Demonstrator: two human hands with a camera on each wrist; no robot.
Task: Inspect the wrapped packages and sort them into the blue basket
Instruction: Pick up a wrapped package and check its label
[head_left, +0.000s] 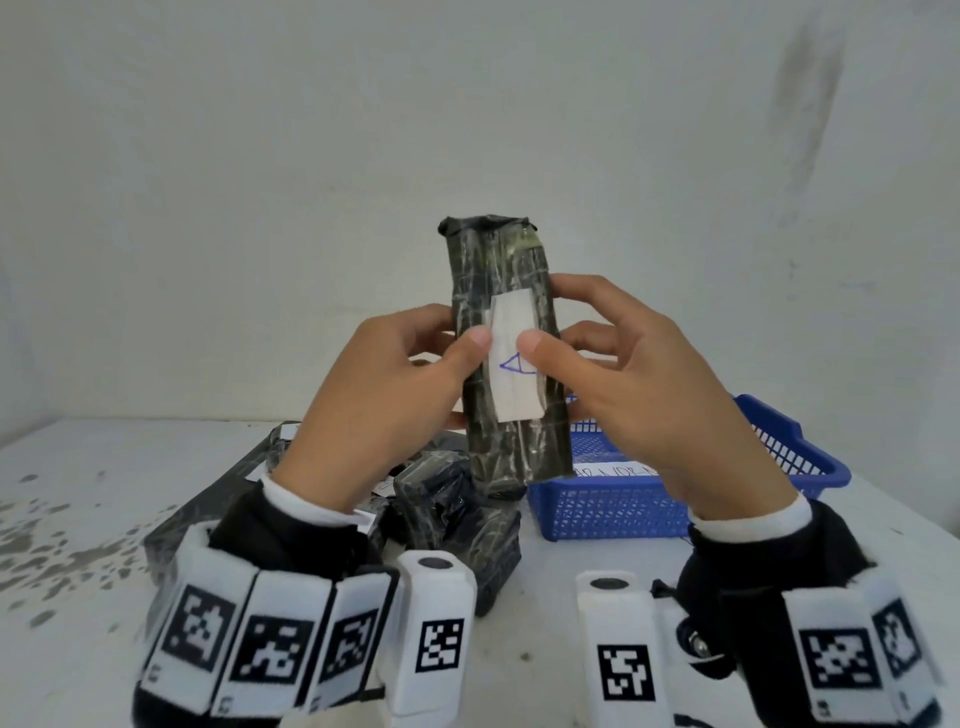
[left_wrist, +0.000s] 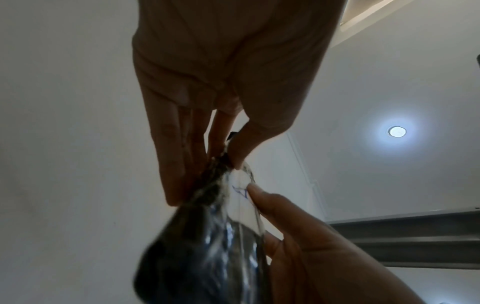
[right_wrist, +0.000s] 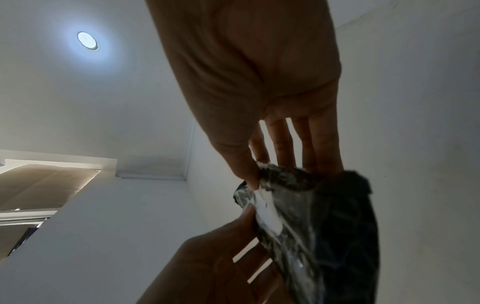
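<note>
Your wrist bands with their black-and-white markers (head_left: 270, 649) sit nearest in the head view; past them, your left hand (head_left: 384, 395) and right hand (head_left: 639, 384) hold one black wrapped package (head_left: 498, 291) upright above the table (head_left: 78, 519), thumbs on its front and the other fingers behind it. Your right thumb covers part of a blue triangle drawn on the white label (head_left: 511, 395), so the inspection looks underway. More wrapped packages (head_left: 441, 499) lie in a heap below your left hand, so most of the sorting seems left; the blue basket (head_left: 779, 447) stands to the right, holding at least something white with writing, the rest hidden. From the left wrist, your left hand (left_wrist: 207, 82) pinches the package (left_wrist: 205, 246) between thumb and straight fingers, the right thumb touching the label (left_wrist: 240, 197). From the right wrist, your right hand (right_wrist: 259, 72) pinches the package (right_wrist: 337, 226) the same way, with the left hand (right_wrist: 207, 267) below.
</note>
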